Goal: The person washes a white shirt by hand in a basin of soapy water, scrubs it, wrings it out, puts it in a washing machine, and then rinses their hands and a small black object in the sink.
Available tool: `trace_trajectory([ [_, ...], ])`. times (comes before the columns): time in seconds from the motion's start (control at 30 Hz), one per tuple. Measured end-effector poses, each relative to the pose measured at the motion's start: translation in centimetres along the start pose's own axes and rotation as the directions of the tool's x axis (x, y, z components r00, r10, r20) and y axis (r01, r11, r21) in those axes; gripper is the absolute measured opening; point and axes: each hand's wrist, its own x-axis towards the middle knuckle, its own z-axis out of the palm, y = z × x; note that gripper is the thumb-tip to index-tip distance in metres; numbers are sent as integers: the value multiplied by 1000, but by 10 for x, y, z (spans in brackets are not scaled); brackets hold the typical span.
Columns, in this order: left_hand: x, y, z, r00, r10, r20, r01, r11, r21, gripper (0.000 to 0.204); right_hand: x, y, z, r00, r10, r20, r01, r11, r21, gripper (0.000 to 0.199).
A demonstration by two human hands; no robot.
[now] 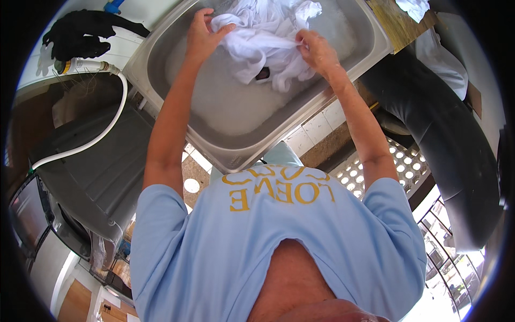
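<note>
A bundle of wet white cloth lies in a steel sink filled with cloudy, sudsy water. At its left edge is my left hand, thumb and fingers spread apart, the thumb resting against the fabric. My right hand pinches a stretched fold of the cloth on the right side. A small dark patch shows among the lower folds; I cannot tell what it is.
Left of the sink a black cloth hangs above a white hose, which curves over a dark grey panel. To the right are a wooden board, a white cloth and a long black padded shape.
</note>
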Motion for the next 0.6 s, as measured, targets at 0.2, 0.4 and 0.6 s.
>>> trace_trajectory([
  [0.2, -91, -7, 16, 863, 266, 430, -392, 889, 238, 47, -45, -57, 21, 938, 95, 333, 14, 950, -311, 43],
  [0.4, -78, 12, 6, 871, -103, 480, 17, 983, 181, 32, -29, -29, 31, 942, -101, 319, 73, 993, 98, 33],
  [0.6, -74, 38, -49, 927, -186, 326, 375, 510, -774, 15, -61, -50, -47, 976, 193, 99, -121, 107, 987, 22],
])
